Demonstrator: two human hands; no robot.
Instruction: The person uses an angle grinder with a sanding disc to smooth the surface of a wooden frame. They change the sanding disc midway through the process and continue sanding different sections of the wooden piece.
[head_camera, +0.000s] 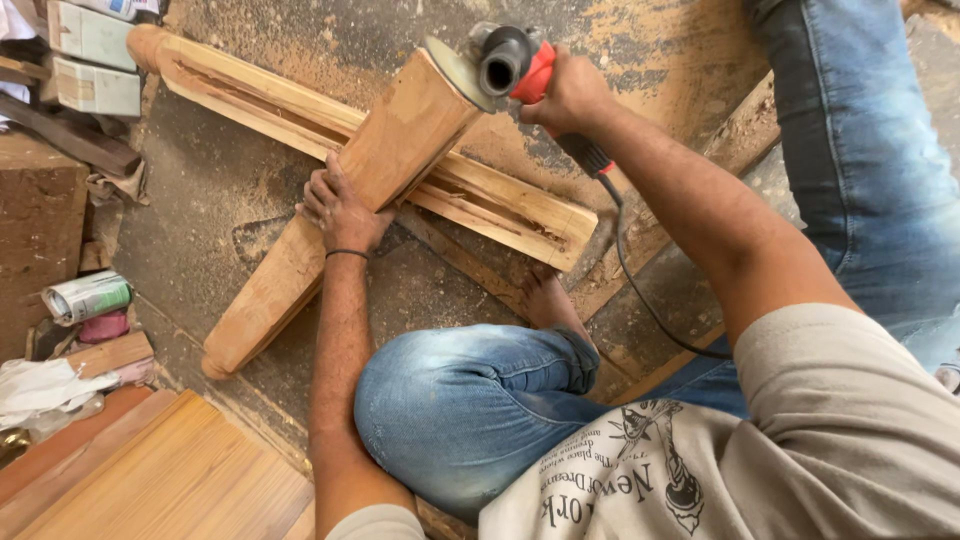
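A long shaped wooden post (330, 210) lies tilted across a second grooved wooden post (470, 195) on the dusty floor. My left hand (340, 208) presses down on the upper post near its middle. My right hand (572, 92) grips a red and black angle grinder (505, 62). Its disc rests against the raised top end of the tilted post. A black cord (640, 290) runs from the grinder under my right arm. My bare foot (548, 296) braces against the lower post.
Sawdust covers the concrete floor (230, 215). A tin can (88, 296) and rags lie at the left. Boxes (92, 60) stand at the top left. Orange wooden boards (170, 480) lie at the bottom left. Wooden strips (640, 250) lie under my legs.
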